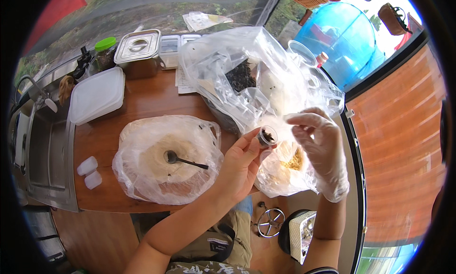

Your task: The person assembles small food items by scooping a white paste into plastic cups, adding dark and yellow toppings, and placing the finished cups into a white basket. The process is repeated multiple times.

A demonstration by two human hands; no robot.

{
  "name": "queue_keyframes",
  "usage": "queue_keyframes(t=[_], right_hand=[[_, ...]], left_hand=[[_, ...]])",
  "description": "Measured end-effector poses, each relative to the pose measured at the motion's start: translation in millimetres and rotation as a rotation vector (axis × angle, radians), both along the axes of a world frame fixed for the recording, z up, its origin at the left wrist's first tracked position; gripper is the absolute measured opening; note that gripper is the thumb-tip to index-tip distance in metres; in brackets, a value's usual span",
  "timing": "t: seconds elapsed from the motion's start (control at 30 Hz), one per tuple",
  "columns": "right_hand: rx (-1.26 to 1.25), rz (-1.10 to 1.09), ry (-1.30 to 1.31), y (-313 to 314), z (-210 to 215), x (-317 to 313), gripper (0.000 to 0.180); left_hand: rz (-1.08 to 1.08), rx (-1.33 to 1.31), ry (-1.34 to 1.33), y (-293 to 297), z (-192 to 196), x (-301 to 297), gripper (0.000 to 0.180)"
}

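My bare left hand [244,157] is closed around a small clear plastic cup [267,136]. Dark, dry leaf-like bits lie in the cup. Just right of it, my right hand [320,148] wears a thin clear plastic glove. Its fingers are loosely bent and apart, with nothing visible in them. Behind my hands stands a large clear plastic bag [223,50] with a dark, crumbly heap [241,76] inside. Below my hands, another clear bag holds yellowish bits [293,161]. On the left, an open bag of pale beige powder [156,148] has a black spoon [187,162] lying in it.
Two small white lids or boxes [90,172] lie near a steel sink [50,160]. Farther back are a white-lidded container [97,94], a lidded steel box [138,48] and a green-topped jar [105,50]. A blue mesh cover [339,41] stands at back right; a wheeled stool base [270,222] is below.
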State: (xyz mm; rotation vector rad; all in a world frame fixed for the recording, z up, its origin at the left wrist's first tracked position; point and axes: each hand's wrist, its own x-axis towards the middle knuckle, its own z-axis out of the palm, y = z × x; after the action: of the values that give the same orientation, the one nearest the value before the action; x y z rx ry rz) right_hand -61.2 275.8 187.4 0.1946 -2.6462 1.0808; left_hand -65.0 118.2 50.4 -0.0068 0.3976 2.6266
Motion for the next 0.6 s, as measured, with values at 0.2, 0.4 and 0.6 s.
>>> queue_keyframes(t=[0.2, 0.4, 0.6], right_hand=[[0.102, -0.266, -0.253, 80.2, -56.8, 34.0, 0.017], [0.627, -0.332, -0.301, 100.7, -126.6, 46.7, 0.016], [0.104, -0.423, -0.209, 115.1, -129.7, 45.7, 0.012]], left_hand=[[-0.1, -0.06, 0.035, 1.6, -10.0, 23.7, 0.041], [-0.218, -0.079, 0.002, 21.0, -14.7, 37.6, 0.043], [-0.231, -0.114, -0.007, 35.7, -18.2, 43.3, 0.042]])
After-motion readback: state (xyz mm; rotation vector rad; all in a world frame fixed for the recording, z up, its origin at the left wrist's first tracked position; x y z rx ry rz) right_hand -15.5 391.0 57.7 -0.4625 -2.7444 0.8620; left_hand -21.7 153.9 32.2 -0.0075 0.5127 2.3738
